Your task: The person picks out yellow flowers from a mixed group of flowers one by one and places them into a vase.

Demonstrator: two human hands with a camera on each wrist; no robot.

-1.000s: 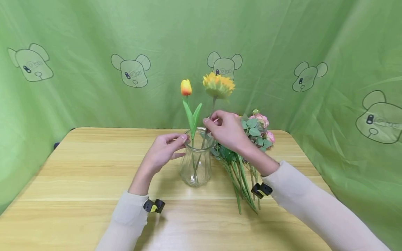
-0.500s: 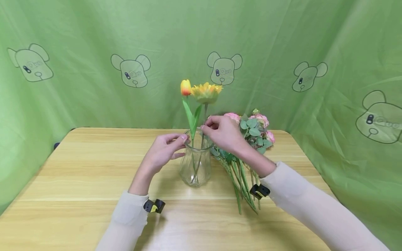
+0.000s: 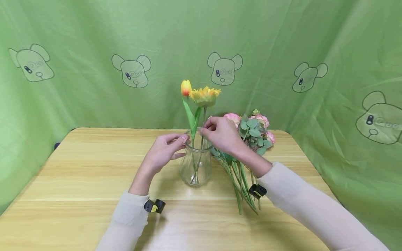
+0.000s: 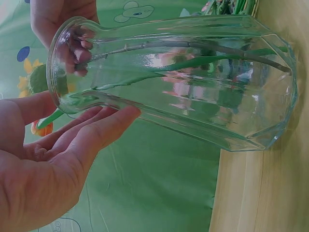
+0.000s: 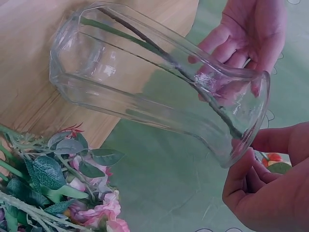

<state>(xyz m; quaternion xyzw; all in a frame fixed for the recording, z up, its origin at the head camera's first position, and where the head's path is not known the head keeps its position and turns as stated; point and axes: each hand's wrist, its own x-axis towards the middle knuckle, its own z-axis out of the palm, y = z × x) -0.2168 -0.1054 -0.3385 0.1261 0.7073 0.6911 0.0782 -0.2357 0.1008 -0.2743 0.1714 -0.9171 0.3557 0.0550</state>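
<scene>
A clear glass vase (image 3: 196,164) stands upright on the table, its faceted body showing two stems inside. My left hand (image 3: 165,150) holds its neck from the left, thumb at the rim and fingers spread along the glass below. A yellow sunflower (image 3: 205,96) rises from the vase mouth, its stem tip down at the base. My right hand (image 3: 223,134) pinches that grey-brown stem (image 5: 212,104) right at the rim. Beside the sunflower leans an orange-yellow tulip (image 3: 186,88) with green leaves, its stem also in the vase.
Right of the vase lies a bunch of flowers, with pink blooms (image 3: 260,121), grey-green leaves (image 3: 254,132) and several long green stems (image 3: 243,188) pointing toward me. A green curtain (image 3: 169,31) with printed bear heads hangs behind the wooden table (image 3: 94,167).
My right hand has moved left and down with the sunflower, whose head is now lower and close beside the tulip. The left hand and the vase have stayed in place.
</scene>
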